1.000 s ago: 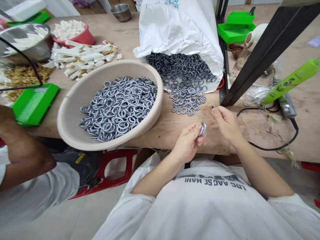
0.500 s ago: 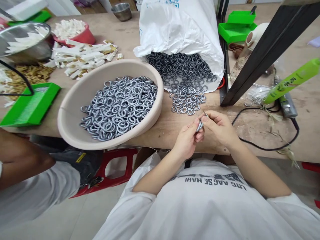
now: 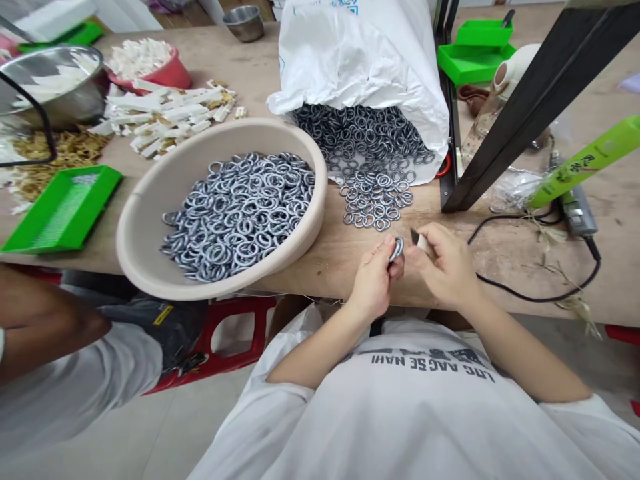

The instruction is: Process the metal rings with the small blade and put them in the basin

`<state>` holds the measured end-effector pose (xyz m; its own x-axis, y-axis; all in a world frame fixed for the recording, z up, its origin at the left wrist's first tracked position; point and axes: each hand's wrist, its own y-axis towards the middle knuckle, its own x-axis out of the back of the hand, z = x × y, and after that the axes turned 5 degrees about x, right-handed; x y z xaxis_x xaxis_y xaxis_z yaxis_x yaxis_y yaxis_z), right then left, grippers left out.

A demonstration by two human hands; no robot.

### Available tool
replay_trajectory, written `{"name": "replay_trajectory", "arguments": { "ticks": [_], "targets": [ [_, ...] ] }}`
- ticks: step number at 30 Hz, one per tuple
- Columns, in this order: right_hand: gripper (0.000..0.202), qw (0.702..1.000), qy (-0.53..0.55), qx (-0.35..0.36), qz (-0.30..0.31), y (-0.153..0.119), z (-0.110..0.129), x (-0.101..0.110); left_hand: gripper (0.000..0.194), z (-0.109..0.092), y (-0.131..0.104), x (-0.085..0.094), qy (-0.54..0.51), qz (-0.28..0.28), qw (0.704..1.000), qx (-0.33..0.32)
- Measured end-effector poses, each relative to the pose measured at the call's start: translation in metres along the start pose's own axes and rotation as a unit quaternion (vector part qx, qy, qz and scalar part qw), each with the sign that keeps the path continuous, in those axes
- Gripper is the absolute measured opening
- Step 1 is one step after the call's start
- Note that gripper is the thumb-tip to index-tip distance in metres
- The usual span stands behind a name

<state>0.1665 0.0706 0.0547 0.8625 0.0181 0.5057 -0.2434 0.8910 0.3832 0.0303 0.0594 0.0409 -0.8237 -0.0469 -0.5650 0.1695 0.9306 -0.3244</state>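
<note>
Between the thumb and fingers of my left hand [image 3: 374,275] is a grey ring [image 3: 397,249], held just above the table's front edge. My right hand [image 3: 447,267] is closed around a small blade [image 3: 416,237] with a pale handle, its dark tip pointing toward the ring. A small gap separates blade and ring. Beyond my hands lies a loose pile of grey rings [image 3: 376,200], spilling from the mouth of a white sack [image 3: 360,60]. To the left stands a wide beige basin [image 3: 145,267] heaped with similar rings.
A black metal post [image 3: 500,140] rises on the right, near a green tube-shaped packet [image 3: 580,163] and a black cable [image 3: 530,298]. On the left are a green tray [image 3: 30,227], white strips [image 3: 165,113] and a steel bowl [image 3: 75,100]. A co-worker's arm [image 3: 45,320] is at far left.
My right hand has drawn slightly to the right, away from my left hand, and the blade now shows clear of the ring. My left hand stays almost in place with the ring.
</note>
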Motion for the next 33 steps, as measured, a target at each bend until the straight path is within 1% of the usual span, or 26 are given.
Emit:
{"name": "replay_trajectory", "arguments": {
  "ticks": [2, 3, 5, 10, 12, 15, 18, 21, 22, 24, 27, 29, 31, 32, 33],
  "targets": [
    [0.033, 0.995, -0.083, 0.032, 0.05, -0.006, 0.008, 0.002, 0.042, -0.001, 0.0, -0.001, -0.012, -0.02, 1.0, -0.013],
    [0.036, 0.991, -0.107, 0.037, 0.071, -0.008, 0.012, 0.003, 0.041, -0.002, -0.001, -0.002, -0.018, -0.03, 0.999, -0.018],
    [0.037, 0.986, -0.134, 0.036, 0.094, -0.012, 0.017, 0.002, 0.04, -0.002, -0.001, -0.003, -0.024, -0.043, 0.998, -0.025],
    [0.039, 0.985, -0.131, 0.032, 0.107, -0.011, 0.016, -0.001, 0.038, 0.002, -0.002, -0.002, -0.018, -0.043, 0.998, -0.03],
    [0.04, 0.988, -0.115, 0.008, 0.1, -0.01, 0.012, -0.002, 0.038, 0.007, -0.005, -0.001, 0.004, -0.029, 0.999, -0.043],
    [0.042, 0.992, -0.099, -0.041, 0.065, -0.008, 0.004, -0.001, 0.04, 0.014, -0.009, 0.001, 0.06, 0.005, 0.996, -0.07],
    [0.042, 0.996, -0.048, -0.071, 0.039, -0.008, -0.001, 0.0, 0.041, 0.015, -0.01, 0.002, 0.087, 0.016, 0.992, -0.086],
    [0.031, 0.998, 0.04, -0.058, -0.004, -0.01, -0.001, 0.0, 0.042, 0.011, -0.007, 0.005, 0.089, 0.005, 0.993, -0.082],
    [0.027, 0.996, 0.068, -0.049, -0.008, -0.011, 0.0, -0.001, 0.041, 0.009, -0.006, 0.006, 0.091, 0.005, 0.993, -0.075],
    [0.028, 0.99, 0.134, -0.05, 0.007, -0.011, 0.002, -0.004, 0.042, 0.007, -0.006, 0.007, 0.101, 0.011, 0.993, -0.064],
    [0.025, 0.962, 0.258, -0.091, 0.021, -0.01, 0.005, -0.012, 0.044, 0.005, -0.013, 0.007, 0.165, 0.04, 0.983, -0.069],
    [0.024, 0.947, 0.305, -0.105, 0.011, -0.007, 0.006, -0.017, 0.044, -0.001, -0.019, 0.008, 0.217, 0.067, 0.971, -0.071],
    [0.027, 0.95, 0.298, -0.097, -0.006, -0.004, 0.006, -0.02, 0.042, -0.016, -0.027, 0.013, 0.279, 0.079, 0.953, -0.083],
    [0.029, 0.955, 0.281, -0.093, -0.015, -0.002, 0.005, -0.021, 0.041, -0.029, -0.03, 0.018, 0.324, 0.063, 0.937, -0.112],
    [0.031, 0.96, 0.265, -0.093, -0.024, 0.0, 0.003, -0.021, 0.038, -0.046, -0.034, 0.027, 0.384, 0.028, 0.909, -0.157]
  ]
}}
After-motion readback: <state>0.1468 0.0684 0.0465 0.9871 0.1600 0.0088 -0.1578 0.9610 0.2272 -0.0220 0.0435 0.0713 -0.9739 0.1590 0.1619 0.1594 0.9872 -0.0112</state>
